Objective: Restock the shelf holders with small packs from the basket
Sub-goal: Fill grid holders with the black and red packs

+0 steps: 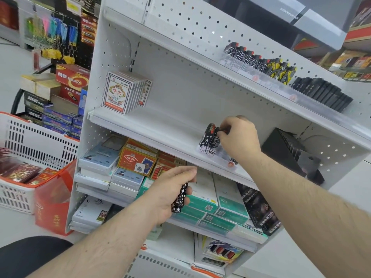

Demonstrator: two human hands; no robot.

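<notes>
Both hands [172,189] around starred packs [209,136].

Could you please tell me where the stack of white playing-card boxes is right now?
The card boxes stand upright at the left end of the middle shelf, far left of the right hand.

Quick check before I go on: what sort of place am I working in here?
Most likely a small retail shop. White pegboard shelving carries rows of lighters in a clear holder and stacked playing-card boxes, and a white shopping basket of stock sits on the floor to the left.
</notes>
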